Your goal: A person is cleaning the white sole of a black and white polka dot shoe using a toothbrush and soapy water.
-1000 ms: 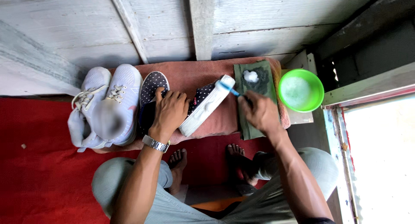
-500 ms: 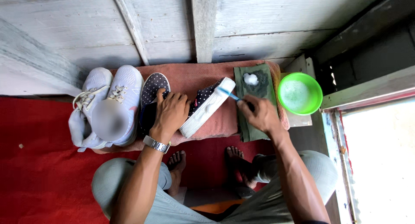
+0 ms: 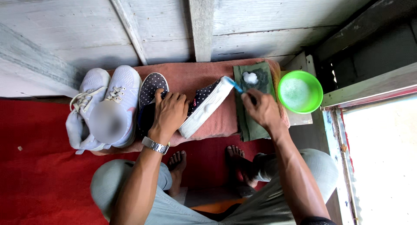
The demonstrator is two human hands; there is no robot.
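Meanwhile left hand (image 3: 168,112) clasps the polka-dot shoe (image 3: 204,105) tilted sideways; right hand (image 3: 260,108) pinches a blue toothbrush (image 3: 234,85) against it.

Two sneakers (image 3: 104,110) lie at nine o'clock on the towel (image 3: 186,79); two dotted shoes (image 3: 191,103) sit centre; a cloth (image 3: 252,103) at three o'clock, a bowl (image 3: 300,91) beyond it.

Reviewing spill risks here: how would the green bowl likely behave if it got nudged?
The green bowl looks like thin plastic, so probably light and easy to slide. It seems to hold pale liquid, which would likely slosh. It sits near the stand's edge, beyond the right hand, so it might tip off.
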